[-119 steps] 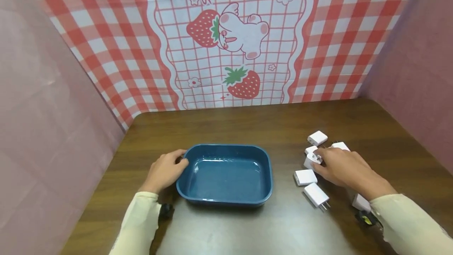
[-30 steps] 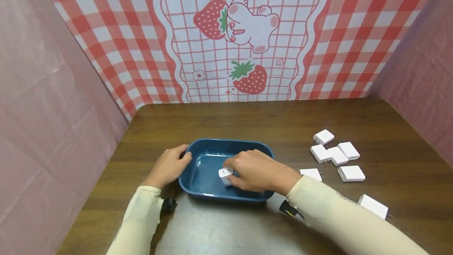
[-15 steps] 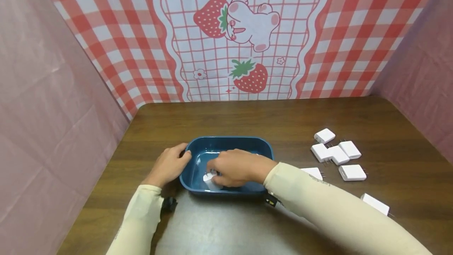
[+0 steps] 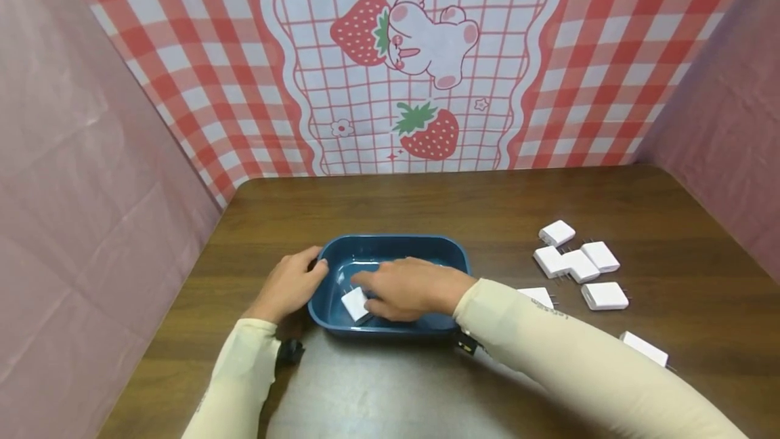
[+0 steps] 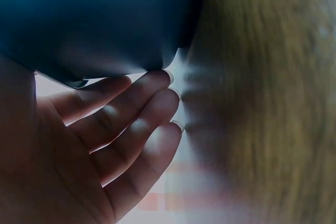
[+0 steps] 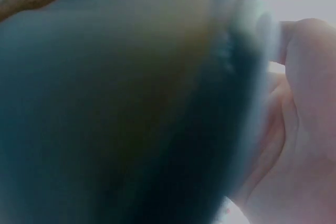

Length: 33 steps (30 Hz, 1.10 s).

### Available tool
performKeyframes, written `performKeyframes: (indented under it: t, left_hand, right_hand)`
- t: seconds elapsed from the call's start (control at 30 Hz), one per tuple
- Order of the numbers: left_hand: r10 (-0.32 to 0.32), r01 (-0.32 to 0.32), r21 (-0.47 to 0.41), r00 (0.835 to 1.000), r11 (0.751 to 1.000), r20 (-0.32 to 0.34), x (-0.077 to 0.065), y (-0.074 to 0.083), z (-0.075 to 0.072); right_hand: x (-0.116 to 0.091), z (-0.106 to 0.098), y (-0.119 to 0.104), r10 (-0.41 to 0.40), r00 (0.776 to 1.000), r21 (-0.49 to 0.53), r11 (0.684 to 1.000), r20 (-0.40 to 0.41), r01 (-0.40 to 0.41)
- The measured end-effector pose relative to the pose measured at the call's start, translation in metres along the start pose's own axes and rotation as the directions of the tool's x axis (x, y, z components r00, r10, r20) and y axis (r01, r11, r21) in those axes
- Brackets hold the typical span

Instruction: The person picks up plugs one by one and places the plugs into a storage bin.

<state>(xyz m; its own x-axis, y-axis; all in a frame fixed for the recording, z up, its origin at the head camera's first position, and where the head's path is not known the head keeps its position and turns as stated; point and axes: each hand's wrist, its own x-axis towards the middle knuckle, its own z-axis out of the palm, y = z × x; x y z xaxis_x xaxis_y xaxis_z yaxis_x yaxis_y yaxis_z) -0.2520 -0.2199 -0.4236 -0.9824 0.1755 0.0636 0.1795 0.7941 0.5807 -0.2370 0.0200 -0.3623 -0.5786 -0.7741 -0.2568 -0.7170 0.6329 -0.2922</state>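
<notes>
Where the brown wooden counter [image 4: 378,208] is bounded by strawberry-printed cloth [image 4: 365,148] at twelve o'clock and pink cloths [image 4: 91,175] at nine and three, one blue tray [image 4: 396,248] is placed, its nine-o'clock rim held by the left hand [image 4: 289,285]. Seven white chargers [image 4: 604,296] are scattered toward three; one more charger [image 4: 355,305] is seen inside, at eight, beside the right hand [image 4: 405,288], whose finger and thumb are parted.

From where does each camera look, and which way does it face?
Head: on the head, facing forward and down at the blue tray and white plug chargers; left hand, right hand and sleeves show.
Left wrist: worn there, facing the tray's outside and that hand's fingers.
Right wrist: worn there, facing a blurred dark surface; part of its hand shows.
Shared by head and left wrist: tray, left hand.
</notes>
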Motion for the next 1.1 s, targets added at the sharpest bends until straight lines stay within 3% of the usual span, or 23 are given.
performKeyframes:
  t: [0.47, 0.67, 0.87, 1.1]
  left_hand:
    - [-0.044, 0.044, -0.008, 0.999, 0.999, 0.022, 0.0, 0.001, 0.002]
    - [-0.06, 0.06, -0.013, 0.998, 0.998, 0.032, 0.0, 0.001, 0.003]
    - [-0.065, 0.065, -0.014, 0.997, 0.998, 0.035, 0.001, 0.002, 0.003]
    - [-0.081, 0.081, -0.013, 0.996, 0.997, 0.038, 0.002, 0.002, 0.003]
  right_hand:
    - [-0.011, -0.001, 0.005, 0.016, 1.0, 0.02, 1.0, 0.019, -0.016]
    - [-0.021, 0.001, 0.009, 0.022, 1.0, 0.021, 1.0, -0.009, -0.022]
    - [-0.045, -0.003, 0.014, 0.03, 0.992, 0.063, 0.998, -0.121, -0.023]
    - [-0.085, -0.006, 0.027, 0.042, 0.954, 0.063, 0.998, -0.295, -0.024]
